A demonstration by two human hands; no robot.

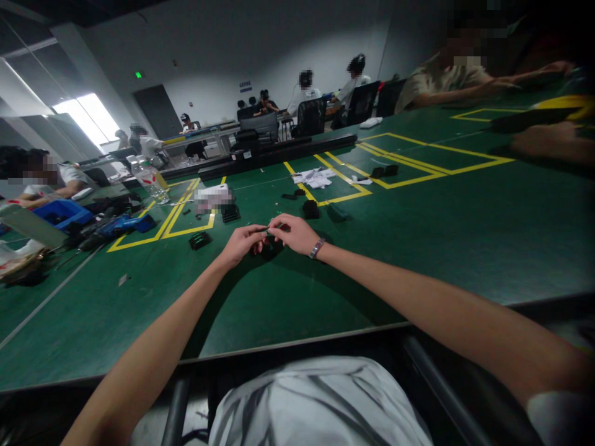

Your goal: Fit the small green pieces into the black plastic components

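From where I stand, both hands meet at the centre of the frame above a green table [334, 303]. The left hand [240, 244] and right hand [296, 235] pinch a small dark piece [266, 230], detail unclear. Seemingly fine fingertip handling; any further move needs steadiness. Black part [199, 240] nearby, left of centre.

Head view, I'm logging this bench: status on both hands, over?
Left hand and right hand together, fingers pinching small piece, details unclear. Black block just beyond right hand, not between them.
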